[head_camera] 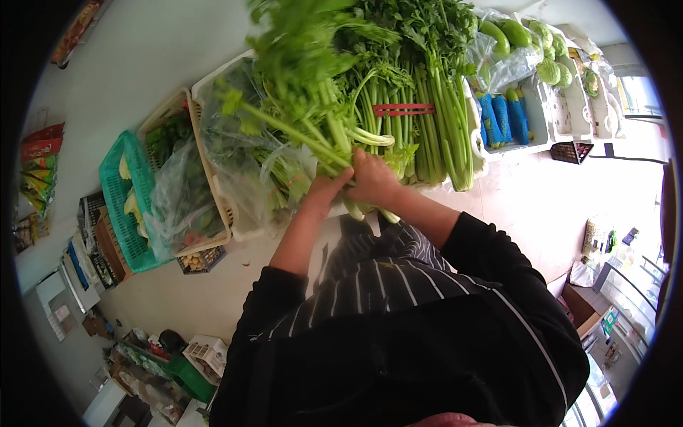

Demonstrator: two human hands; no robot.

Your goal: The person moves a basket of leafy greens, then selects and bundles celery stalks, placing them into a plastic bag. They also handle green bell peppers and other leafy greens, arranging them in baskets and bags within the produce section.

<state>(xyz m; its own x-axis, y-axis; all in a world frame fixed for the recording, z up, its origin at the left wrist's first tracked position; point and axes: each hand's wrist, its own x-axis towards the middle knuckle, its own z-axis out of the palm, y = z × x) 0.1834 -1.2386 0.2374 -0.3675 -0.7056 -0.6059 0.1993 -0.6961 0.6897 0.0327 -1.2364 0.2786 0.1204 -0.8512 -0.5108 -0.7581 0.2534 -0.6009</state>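
A loose bunch of celery (335, 125) is held in both my hands at the front of the vegetable display, its leafy tops blurred and tilted up to the left. My left hand (324, 193) grips the stalks from the left, thumb across them. Close beside it, my right hand (374, 179) is closed around the stalks from the right. Pale stalk ends (353, 210) stick out below my hands. Just behind lies more celery (392, 131), with a red band (404, 110) around its stalks.
On the right, a white foam box (539, 125) holds long green vegetables in blue net sleeves (500, 120). Cabbages (548, 71) sit farther back. To the left are a clear plastic bag (235, 139), a beige crate (217, 197) with green peppers (169, 136) and a teal basket (114, 213).
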